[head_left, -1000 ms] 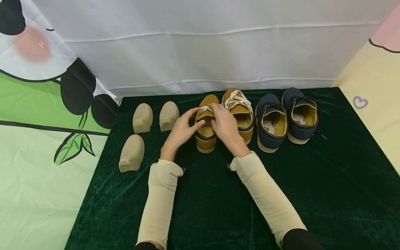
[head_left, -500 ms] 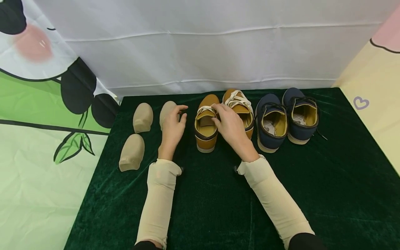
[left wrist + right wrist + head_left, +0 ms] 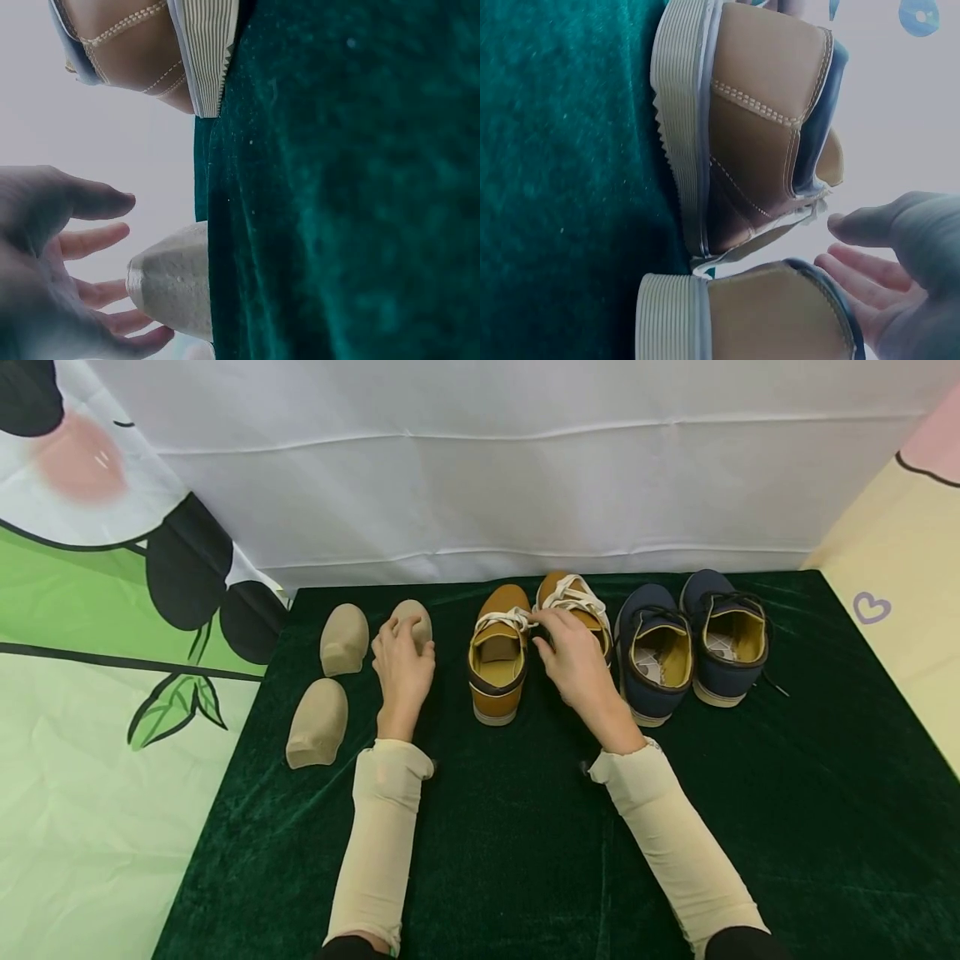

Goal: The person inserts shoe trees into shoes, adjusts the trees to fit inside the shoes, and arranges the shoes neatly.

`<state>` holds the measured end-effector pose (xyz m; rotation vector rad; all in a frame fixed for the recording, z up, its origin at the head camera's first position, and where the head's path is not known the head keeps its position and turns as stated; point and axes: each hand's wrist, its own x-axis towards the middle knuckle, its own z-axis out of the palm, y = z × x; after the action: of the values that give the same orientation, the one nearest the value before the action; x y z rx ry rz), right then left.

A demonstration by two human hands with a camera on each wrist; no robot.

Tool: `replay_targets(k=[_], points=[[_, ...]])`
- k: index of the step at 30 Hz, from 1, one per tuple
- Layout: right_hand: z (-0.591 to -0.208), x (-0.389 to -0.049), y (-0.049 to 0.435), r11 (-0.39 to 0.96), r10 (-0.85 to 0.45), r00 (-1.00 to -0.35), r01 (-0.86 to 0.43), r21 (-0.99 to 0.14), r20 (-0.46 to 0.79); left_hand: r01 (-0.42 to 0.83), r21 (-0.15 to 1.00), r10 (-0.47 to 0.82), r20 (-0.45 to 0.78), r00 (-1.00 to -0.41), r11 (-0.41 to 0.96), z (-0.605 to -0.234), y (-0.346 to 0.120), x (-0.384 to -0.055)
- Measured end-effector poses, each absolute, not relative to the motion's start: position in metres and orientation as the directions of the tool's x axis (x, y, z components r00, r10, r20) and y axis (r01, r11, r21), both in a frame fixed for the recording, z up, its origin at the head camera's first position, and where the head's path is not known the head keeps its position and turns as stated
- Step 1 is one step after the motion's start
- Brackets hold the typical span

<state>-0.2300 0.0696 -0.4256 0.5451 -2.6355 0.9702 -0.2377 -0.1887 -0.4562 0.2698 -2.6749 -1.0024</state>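
Observation:
My left hand [image 3: 403, 668] hovers over a beige molded shoe insert [image 3: 417, 612], fingers spread around its top. In the left wrist view, the fingertips reach beside and behind that insert [image 3: 172, 289]. My right hand [image 3: 581, 672] is over the right tan lace-up shoe [image 3: 552, 585], thumb and fingers apart with nothing between them. Its fingertips come close to the white laces of the left tan shoe [image 3: 497, 693]. A brownish flat face shows inside that left shoe's opening. In the right wrist view, the left tan shoe [image 3: 757, 135] stands beside the thumb.
Two more beige inserts lie at the left, one farther back [image 3: 343, 639] and one nearer [image 3: 317, 724]. A pair of navy shoes, left one [image 3: 652, 685] and right one [image 3: 723, 681], stands right of the tan pair. Dark green velvet [image 3: 510, 860] covers the table; a white cloth [image 3: 480, 502] hangs behind.
My left hand has left the left tan shoe and moved left to the beige insert. My right hand has drawn off that shoe to the right, and its laces now show.

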Motion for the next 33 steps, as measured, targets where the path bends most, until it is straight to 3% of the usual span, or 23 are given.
replay_targets(k=[11, 33], points=[[-0.426, -0.230, 0.088, 0.754, -0.213, -0.883, -0.420, -0.504, 0.418, -0.131, 0.677, -0.267, 0.101, -0.958, 0.724, -0.463, -0.197, -0.237], [-0.426, -0.240, 0.116, 0.794, -0.138, -0.917, -0.328, -0.512, 0.374, -0.103, 0.651, -0.272, 0.163, -0.948, 0.752, -0.456, -0.201, -0.235]])
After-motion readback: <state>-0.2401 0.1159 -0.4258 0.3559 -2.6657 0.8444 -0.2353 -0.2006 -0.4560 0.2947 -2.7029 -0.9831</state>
